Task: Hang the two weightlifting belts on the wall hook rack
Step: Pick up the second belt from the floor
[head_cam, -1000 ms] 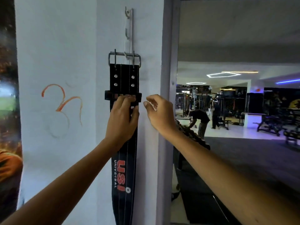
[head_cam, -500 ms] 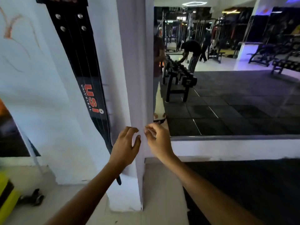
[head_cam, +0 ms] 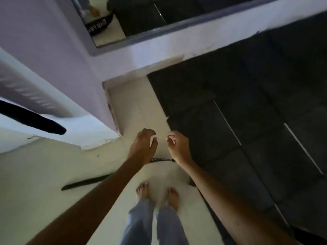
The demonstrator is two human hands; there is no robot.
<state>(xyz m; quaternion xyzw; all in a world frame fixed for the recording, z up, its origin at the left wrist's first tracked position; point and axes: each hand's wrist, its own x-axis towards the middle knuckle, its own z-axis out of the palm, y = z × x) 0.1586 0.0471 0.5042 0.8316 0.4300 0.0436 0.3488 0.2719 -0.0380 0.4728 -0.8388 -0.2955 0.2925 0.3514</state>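
Beyond and to the right of the right hand (head_cam: 178,147): dark rubber floor tiles (head_cam: 247,103), crossed by pale seams. Beneath both hands and out to the left: pale floor (head_cam: 44,174). Up and left of the left hand (head_cam: 143,147): a white pillar (head_cam: 62,59), with a mirror (head_cam: 141,15) far above the fingertips.

Well to the left of the left hand, against the pillar's foot: the black tapered tip of the hanging belt (head_cam: 53,128), clear of the floor. Lower down, on the pale floor under the wrists: the second belt (head_cam: 85,183), a dark strip running out left of the left forearm, with a studded stretch showing in the gap between the two wrists. Below the hands: bare feet (head_cam: 142,190) and jean legs.

Held side by side and just apart, both hands empty; left fingers loosely curled and spread, right fingers curled in with thumb near forefinger, pinching nothing visible. Touched neither belt.
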